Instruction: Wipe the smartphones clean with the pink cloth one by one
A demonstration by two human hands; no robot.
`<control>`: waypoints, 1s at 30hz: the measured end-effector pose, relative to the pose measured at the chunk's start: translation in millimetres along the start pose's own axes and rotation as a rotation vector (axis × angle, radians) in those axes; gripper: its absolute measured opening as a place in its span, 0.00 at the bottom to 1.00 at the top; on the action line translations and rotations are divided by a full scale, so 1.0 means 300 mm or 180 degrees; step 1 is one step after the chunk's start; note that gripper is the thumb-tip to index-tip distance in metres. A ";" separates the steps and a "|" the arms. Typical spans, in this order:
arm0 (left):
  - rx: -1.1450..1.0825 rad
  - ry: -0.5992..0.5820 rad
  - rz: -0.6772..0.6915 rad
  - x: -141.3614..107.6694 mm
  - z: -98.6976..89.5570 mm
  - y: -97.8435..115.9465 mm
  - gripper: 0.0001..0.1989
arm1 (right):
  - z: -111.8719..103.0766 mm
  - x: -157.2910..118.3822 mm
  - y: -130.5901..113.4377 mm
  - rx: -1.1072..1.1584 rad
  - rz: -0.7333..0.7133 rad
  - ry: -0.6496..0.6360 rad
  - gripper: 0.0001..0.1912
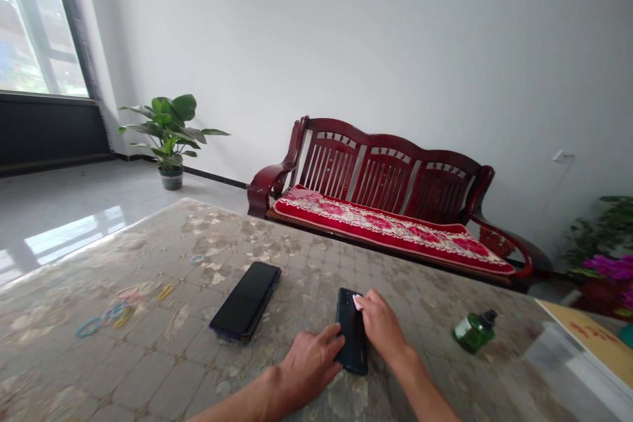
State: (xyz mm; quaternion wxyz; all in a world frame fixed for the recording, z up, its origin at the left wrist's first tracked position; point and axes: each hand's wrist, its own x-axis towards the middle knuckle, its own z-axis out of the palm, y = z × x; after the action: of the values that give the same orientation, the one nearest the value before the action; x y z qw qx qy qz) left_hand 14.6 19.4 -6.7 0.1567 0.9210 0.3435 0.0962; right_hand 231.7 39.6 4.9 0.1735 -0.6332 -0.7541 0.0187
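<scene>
A dark smartphone (pixel 352 343) lies on the patterned tablecloth with its back and camera lenses facing up. The fingers of my left hand (pixel 311 364) are curled against its left edge, holding it on the table. My right hand (pixel 382 326) pinches a small whitish-pink piece of cloth or tissue (pixel 357 302) against the upper part of the phone's back, near the lenses. Most of that piece is hidden by the fingers. To the left of my hands, another phone (pixel 246 300) lies with its black screen up, apparently in a case or on something dark.
A green bottle (pixel 475 331) with a black top leans on the table at right, near a yellow-topped box (pixel 588 333). Several coloured bands (pixel 119 310) lie at left. Beyond the table (pixel 163 369) stand a wooden bench (pixel 386 171) and a potted plant (pixel 171 178).
</scene>
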 end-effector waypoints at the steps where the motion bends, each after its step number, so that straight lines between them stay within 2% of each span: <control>1: 0.0005 0.0003 0.0001 0.000 0.001 0.000 0.15 | -0.002 -0.026 -0.007 0.0070 -0.0053 -0.0040 0.20; 4: -0.0017 -0.0002 0.0054 -0.002 0.000 0.000 0.15 | -0.010 -0.092 -0.031 0.0219 -0.0211 -0.0130 0.20; 6: -0.0030 0.0004 0.0079 -0.003 -0.003 0.000 0.15 | -0.012 -0.101 -0.044 0.0213 -0.0220 -0.0158 0.20; 12: -0.0033 0.0041 0.0050 -0.002 -0.005 0.000 0.15 | -0.008 -0.014 -0.070 -0.0145 0.0065 -0.0081 0.20; 19: -0.0083 0.0052 0.0085 -0.003 -0.005 -0.001 0.16 | -0.012 -0.066 -0.122 -0.0121 -0.0271 -0.0268 0.18; 25: -0.0083 0.0131 0.0083 -0.005 -0.007 0.001 0.13 | 0.009 0.009 -0.133 -0.0215 -0.0021 -0.0159 0.19; 30: -0.0135 0.0142 0.0077 -0.006 -0.015 0.003 0.12 | -0.018 -0.005 -0.147 -0.0226 -0.0241 -0.0315 0.18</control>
State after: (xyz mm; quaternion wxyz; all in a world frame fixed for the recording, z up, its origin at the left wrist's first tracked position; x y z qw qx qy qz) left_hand 12.5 18.6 -2.3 0.1673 0.9192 0.3336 0.1259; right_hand 191.5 28.4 20.6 0.1141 -0.6082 -0.7854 0.0166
